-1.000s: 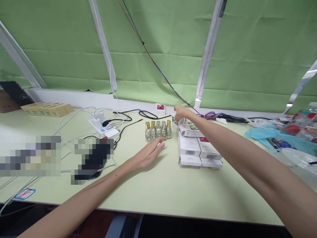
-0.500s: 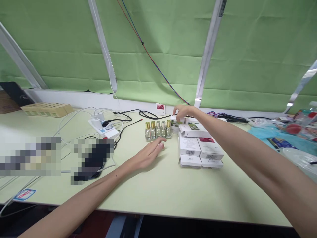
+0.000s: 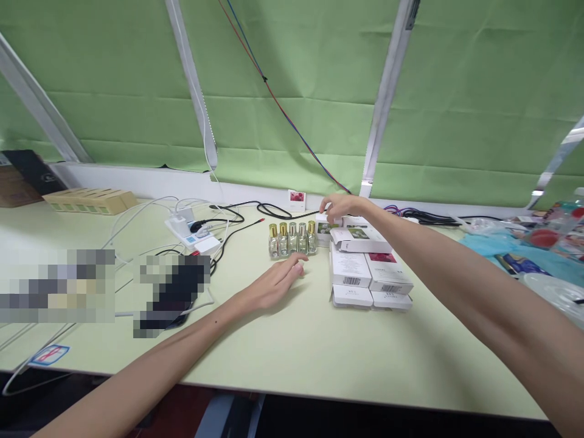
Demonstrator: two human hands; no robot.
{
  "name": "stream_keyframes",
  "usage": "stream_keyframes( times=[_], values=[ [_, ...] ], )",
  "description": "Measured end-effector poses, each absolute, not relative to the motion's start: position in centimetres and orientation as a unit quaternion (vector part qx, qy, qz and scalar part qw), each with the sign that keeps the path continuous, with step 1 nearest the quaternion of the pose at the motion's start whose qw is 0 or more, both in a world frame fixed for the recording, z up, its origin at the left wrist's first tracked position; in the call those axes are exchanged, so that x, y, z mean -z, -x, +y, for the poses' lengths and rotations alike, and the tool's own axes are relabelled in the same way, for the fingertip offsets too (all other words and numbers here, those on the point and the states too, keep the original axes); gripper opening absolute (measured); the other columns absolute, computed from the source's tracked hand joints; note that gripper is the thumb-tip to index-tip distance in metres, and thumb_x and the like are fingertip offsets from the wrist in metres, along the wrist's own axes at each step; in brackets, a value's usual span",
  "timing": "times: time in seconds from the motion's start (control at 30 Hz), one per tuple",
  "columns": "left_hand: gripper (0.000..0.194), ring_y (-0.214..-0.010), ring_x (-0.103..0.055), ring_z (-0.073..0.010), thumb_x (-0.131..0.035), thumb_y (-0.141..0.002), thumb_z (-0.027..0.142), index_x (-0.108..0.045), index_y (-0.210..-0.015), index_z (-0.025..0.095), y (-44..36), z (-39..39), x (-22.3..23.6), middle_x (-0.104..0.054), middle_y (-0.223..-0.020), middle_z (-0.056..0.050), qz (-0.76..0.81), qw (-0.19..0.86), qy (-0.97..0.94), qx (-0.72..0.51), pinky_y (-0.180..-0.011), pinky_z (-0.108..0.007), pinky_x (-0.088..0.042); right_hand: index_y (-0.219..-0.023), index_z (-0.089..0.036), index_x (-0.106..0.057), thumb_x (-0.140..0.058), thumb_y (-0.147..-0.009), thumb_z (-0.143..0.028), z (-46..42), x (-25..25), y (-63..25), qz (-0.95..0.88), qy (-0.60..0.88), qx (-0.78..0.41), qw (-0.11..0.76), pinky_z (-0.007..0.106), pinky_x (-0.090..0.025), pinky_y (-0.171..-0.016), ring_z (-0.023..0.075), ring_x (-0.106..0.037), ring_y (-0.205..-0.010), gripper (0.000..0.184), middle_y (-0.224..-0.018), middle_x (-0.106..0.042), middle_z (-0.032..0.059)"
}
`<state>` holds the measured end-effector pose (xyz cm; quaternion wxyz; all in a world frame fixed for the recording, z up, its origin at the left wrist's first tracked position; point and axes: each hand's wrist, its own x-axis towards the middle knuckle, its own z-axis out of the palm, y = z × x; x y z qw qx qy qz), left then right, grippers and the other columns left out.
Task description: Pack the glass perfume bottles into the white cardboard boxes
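My left hand (image 3: 278, 285) lies on the table with its fingers stretched out, just in front of a row of small glass bottles (image 3: 292, 241) with gold and silver caps. Over the top of a small upright white box (image 3: 327, 232) with a green-and-white picture, my right hand (image 3: 342, 205) curves its fingers and thumb, pinching the upper edge. To the right of that box is a stack of white boxes (image 3: 350, 267), some with a red picture. A further box (image 3: 362, 241) rests tilted on the stack, its end flap open.
A small card or box (image 3: 297, 201) with a red picture leans at the wall. Left are a power strip (image 3: 191, 234), tangled cables, a blurred dark item (image 3: 173, 295) and yellow cartons (image 3: 90, 201). Blue plastic (image 3: 488, 240) and a clear lid (image 3: 554, 295) lie right.
Both hands keep practically the same places and poses. The whole view has shifted very slightly.
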<state>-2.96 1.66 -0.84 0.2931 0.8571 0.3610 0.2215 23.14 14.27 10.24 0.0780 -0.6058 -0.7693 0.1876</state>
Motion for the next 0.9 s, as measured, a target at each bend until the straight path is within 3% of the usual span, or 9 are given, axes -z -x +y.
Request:
stream_keyframes(
  times=[0.33,0.63,0.9],
  values=[
    [0.052,-0.075,-0.059,-0.0197,-0.020,-0.107,0.056,-0.050,-0.134,0.023,2.9,1.7,1.0,-0.067,-0.102,-0.007,0.357,0.296,-0.857,-0.224,-0.073,-0.032,-0.045,-0.099,-0.023,-0.069,-0.076,-0.057,-0.014,14.8,-9.6,-23.7,-0.772,0.586,-0.226,0.097,0.024,-0.048,-0.066,0.0206,-0.066,-0.090,0.044,-0.092,-0.072,0.0013],
    [0.052,-0.077,-0.059,-0.0198,-0.019,-0.107,0.055,-0.049,-0.134,0.023,2.9,1.6,0.7,-0.066,-0.101,-0.007,0.354,0.295,-0.860,-0.221,-0.076,-0.032,-0.046,-0.092,-0.022,-0.067,-0.070,-0.057,-0.013,14.7,-8.7,-23.4,-0.773,0.587,-0.211,0.117,0.025,-0.038,-0.055,0.0159,-0.057,-0.072,0.036,-0.078,-0.064,-0.0015],
    [0.050,-0.073,-0.058,-0.0189,-0.020,-0.107,0.053,-0.050,-0.134,0.022,2.8,1.8,0.9,-0.066,-0.100,-0.007,0.348,0.291,-0.862,-0.225,-0.073,-0.032,-0.046,-0.095,-0.022,-0.072,-0.071,-0.058,-0.019,14.4,-8.4,-23.6,-0.774,0.588,-0.195,0.130,0.026,-0.041,-0.058,0.0173,-0.058,-0.076,0.037,-0.084,-0.066,0.0004]
  ],
)
